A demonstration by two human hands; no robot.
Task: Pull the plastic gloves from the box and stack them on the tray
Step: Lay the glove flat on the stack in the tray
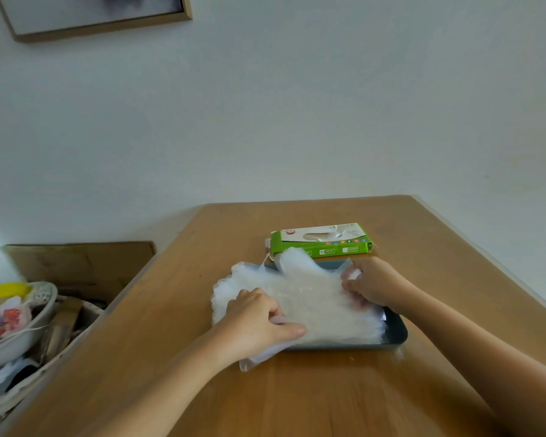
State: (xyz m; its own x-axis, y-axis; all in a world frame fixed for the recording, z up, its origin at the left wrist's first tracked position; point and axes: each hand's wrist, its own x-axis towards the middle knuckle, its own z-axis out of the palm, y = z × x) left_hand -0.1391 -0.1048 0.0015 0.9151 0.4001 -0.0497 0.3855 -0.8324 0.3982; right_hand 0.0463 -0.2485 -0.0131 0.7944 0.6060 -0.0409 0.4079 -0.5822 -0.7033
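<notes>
A pile of clear plastic gloves (309, 298) lies on a dark blue-grey tray (397, 331) in the middle of the wooden table. The pile spills over the tray's left and near edges. My left hand (259, 323) grips the pile at its near left side, thumb on top and fingers curled under the plastic. My right hand (372, 285) pinches the pile's right edge with curled fingers. Behind the tray lies the green and white glove box (322, 242), its top opening showing a bit of plastic.
The wooden table (265, 398) ends at the left and right edges. Left of it, lower down, stands a cardboard box (85, 263) and a bowl (22, 323) with a yellow tape roll and clutter. A framed picture hangs on the wall.
</notes>
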